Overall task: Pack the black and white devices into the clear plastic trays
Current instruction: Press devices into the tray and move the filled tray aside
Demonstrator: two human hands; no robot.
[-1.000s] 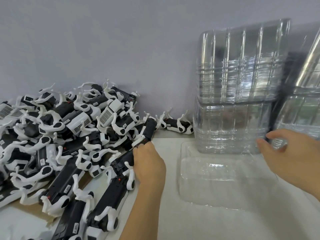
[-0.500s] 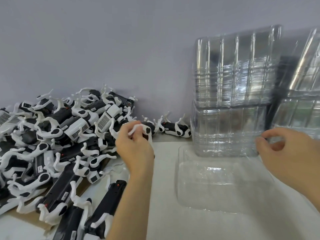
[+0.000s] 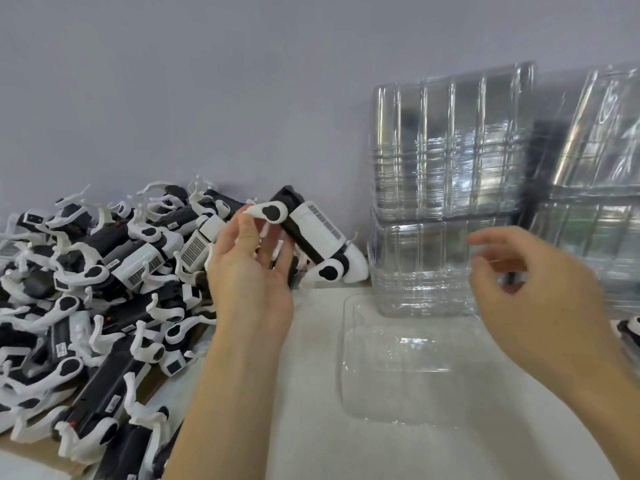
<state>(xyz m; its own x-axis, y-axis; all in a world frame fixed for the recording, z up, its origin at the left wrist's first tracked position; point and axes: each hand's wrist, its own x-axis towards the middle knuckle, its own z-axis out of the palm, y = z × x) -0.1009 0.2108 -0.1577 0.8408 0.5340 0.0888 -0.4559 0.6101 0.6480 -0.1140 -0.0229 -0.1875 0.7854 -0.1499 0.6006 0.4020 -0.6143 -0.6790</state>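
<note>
The device [image 3: 304, 233] is lying slanted in the left hand [image 3: 252, 271] grip, its long axis pointing down-right toward the empty tray [image 3: 349, 362]; the right hand [image 3: 540, 296] is hovering open nearer it.

Held device [image 3: 304, 233], centre of frame: black body, white panel with a band of fine dark stripes, white arms with black oval pads. Pile of devices [image 3: 100, 289], lower left: same black and white, several with white barcode labels, small red dots on two. Tray [image 3: 408, 407], lower centre: clear, colourless. Stacked trays [image 3: 446, 188], upper right: clear, grey-silver glints, vertical ribbing. Wall [image 3: 207, 81]: plain pale grey-lilac. Table [image 3: 311, 393]: off-white.
</note>
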